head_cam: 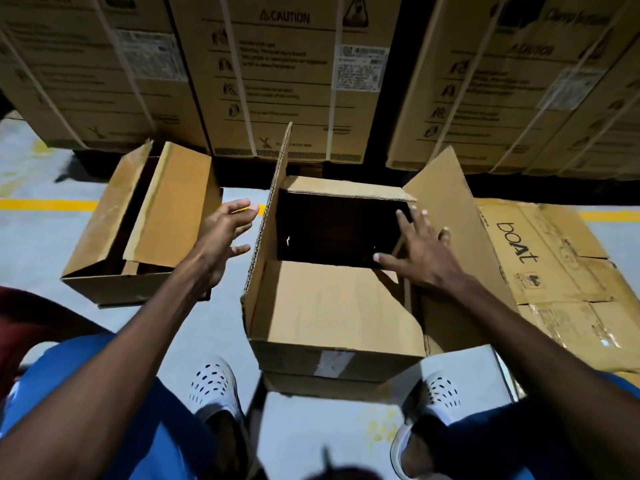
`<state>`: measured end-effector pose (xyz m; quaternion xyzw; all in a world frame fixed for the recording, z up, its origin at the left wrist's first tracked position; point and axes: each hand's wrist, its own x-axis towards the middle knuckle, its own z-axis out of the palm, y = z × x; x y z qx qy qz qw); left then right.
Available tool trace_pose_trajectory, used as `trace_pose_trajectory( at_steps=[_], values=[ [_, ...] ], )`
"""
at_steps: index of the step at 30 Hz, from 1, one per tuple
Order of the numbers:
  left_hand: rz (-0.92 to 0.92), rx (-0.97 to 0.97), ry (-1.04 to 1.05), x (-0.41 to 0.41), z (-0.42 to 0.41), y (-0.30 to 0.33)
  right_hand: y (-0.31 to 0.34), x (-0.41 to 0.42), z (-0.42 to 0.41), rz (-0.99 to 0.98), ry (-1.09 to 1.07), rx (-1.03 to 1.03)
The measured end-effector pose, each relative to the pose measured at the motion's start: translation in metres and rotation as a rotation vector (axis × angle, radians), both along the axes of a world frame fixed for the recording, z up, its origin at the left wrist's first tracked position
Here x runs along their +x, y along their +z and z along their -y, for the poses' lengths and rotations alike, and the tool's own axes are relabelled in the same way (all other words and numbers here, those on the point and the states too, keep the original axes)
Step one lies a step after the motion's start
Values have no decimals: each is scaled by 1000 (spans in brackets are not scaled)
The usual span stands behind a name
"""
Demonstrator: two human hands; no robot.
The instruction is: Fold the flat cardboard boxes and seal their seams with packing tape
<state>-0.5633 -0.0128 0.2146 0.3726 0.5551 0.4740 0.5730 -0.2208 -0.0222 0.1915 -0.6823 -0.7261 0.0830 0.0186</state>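
Between the left hand (225,237) and the right hand (420,252) stands the open cardboard box (332,306) on the floor (45,244), mouth up, long axis running away from the person. Both hands are spread, fingers straight, gripping nothing; the left hovers beside the upright left flap (273,199), the right over the splayed right flap (450,202). Right of the right hand lies a flattened carton (550,258) printed "boAt". Beyond, a strapped carton (284,77) reads "CAUTION".

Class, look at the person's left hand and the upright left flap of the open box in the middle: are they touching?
Apart. The head view shows the left hand open beside the upright flap, with grey floor visible between fingertips and cardboard.
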Motion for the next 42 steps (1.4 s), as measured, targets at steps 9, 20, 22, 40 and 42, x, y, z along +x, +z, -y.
trace_pose_trajectory(
  at_steps=[9,20,22,40,42],
  values=[
    [-117,138,-115,26,-15,1,-7,-14,-80,133,23,-60],
    [-102,159,-134,25,-17,-2,-35,-28,-83,366,74,-264],
    [-135,178,-152,29,-16,-3,-11,-23,-85,359,42,-179],
    [-908,166,-804,57,14,-50,59,-30,10,-816,-287,-173],
    [-1037,176,-847,59,16,-55,31,-46,12,-734,-200,-168]
  ],
)
